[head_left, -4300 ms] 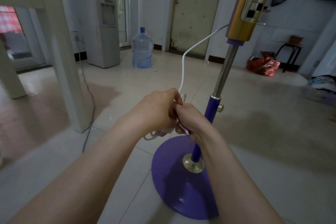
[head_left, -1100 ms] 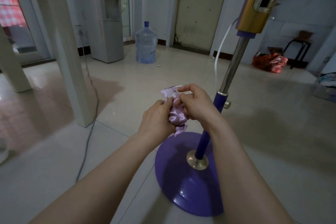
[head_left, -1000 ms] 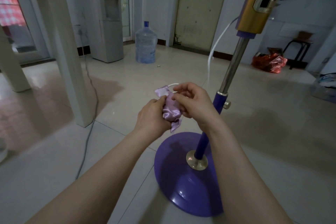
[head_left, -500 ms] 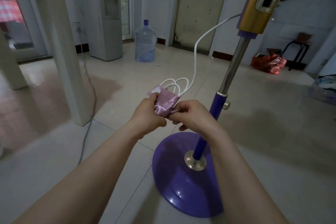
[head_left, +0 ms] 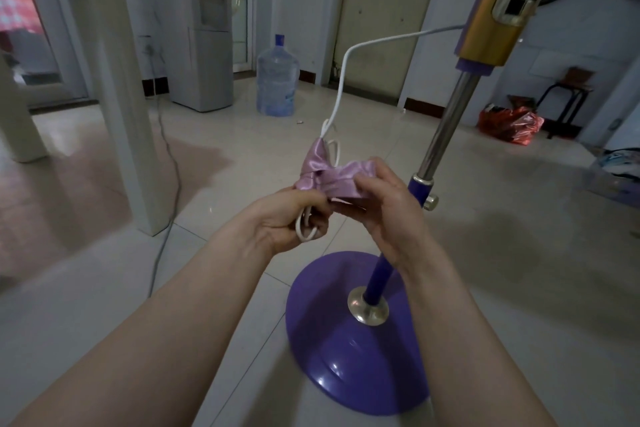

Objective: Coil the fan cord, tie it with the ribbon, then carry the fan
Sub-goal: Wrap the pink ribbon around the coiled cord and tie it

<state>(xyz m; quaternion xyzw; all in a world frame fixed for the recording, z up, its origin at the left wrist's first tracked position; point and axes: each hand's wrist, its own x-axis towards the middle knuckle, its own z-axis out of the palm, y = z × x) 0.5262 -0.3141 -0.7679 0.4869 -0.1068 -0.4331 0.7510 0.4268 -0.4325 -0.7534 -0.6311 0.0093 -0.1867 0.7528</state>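
Above the purple base (head_left: 353, 350), in front of the pole (head_left: 446, 128), I had both hands close together at the bundle. My left hand (head_left: 287, 218) was clamped around the coiled cord (head_left: 304, 230), white loops poking out under the fingers and again above the ribbon (head_left: 329, 173). My right hand (head_left: 384, 208) was pinching the ribbon's free end, thumb and fingers closed on the lilac satin, drawing it sideways across the coil. From the bundle the cord ran up and over to the gold housing (head_left: 491, 10) of the fan, which stood upright on the tile floor (head_left: 519, 253), not yet lifted.

I judged this to be the tying step, with the wrap on but the knot not visibly finished; whether one was already cinched under my fingers I could not tell. To do it well I wanted the left grip kept firm so the loops stayed stacked, and the right pull steady and level, since satin slips and a slack wrap would let the coil spill. The tail of cord to the housing looked fairly taut, so I meant to keep the bundle near the pole rather than tug against it
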